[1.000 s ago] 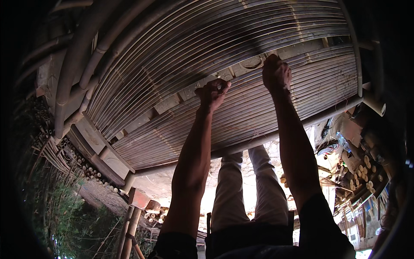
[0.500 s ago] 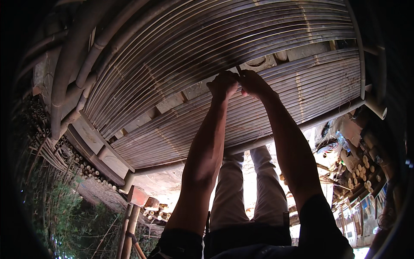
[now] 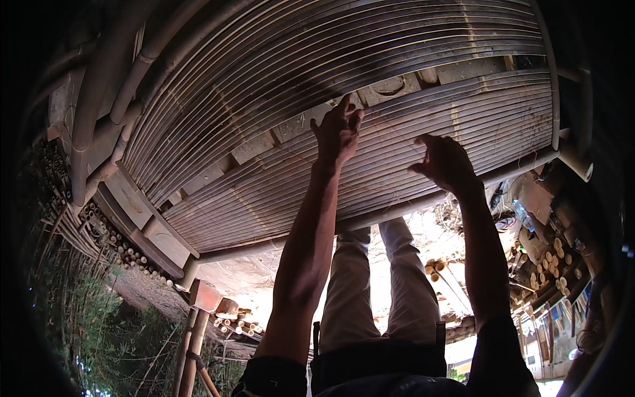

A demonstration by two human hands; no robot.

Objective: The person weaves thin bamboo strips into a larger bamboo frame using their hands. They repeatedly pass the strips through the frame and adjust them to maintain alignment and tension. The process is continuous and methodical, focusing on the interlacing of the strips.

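A bamboo slat platform (image 3: pixel 410 152) spreads before me, its thin strips running side to side in two sections. Between these sections runs a long gap, with flat boards (image 3: pixel 301 126) showing beneath. Over the gap's near edge is my left hand (image 3: pixel 338 135), its thumb and fingers apart and nothing visible in it. Farther right, my right hand (image 3: pixel 447 162) is above the near section of slats, thumb and curved fingers spread apart and holding nothing I can see. Whether either hand touches the slats I cannot tell.
Thick bamboo poles (image 3: pixel 89 126) frame the platform at the left. A round bamboo rail (image 3: pixel 264 247) forms its near edge, with my legs (image 3: pixel 357 291) below it. Cut bamboo pieces (image 3: pixel 552 264) are stacked at the right, and more cut poles (image 3: pixel 132 255) lie at the left.
My two hands were together at the gap, around a thin strip. They have parted: the right has moved right and nearer, the left has opened close to where it was.
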